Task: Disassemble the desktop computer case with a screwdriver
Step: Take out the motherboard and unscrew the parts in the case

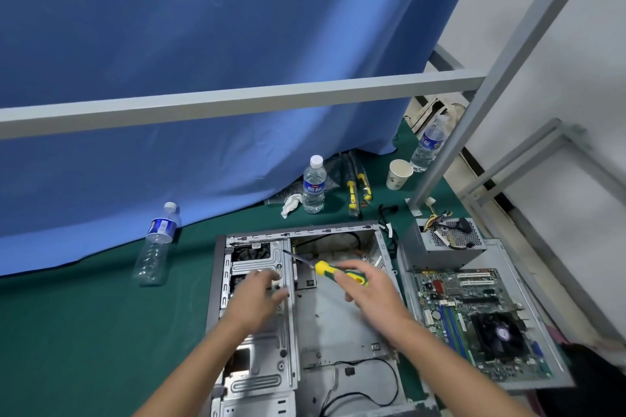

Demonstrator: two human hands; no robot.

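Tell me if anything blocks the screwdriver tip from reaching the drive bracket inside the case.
Nothing visible does. The screwdriver, held in the right hand, points its tip at the drive bracket with open space between; the left hand rests lower on the bracket, beside that path.

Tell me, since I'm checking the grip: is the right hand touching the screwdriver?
Touching. The head view shows the right hand with its fingers wrapped around the yellow-green handle of the screwdriver.

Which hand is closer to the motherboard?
Right. The right hand, holding the screwdriver, is over the case beside the motherboard; the left hand is farther left.
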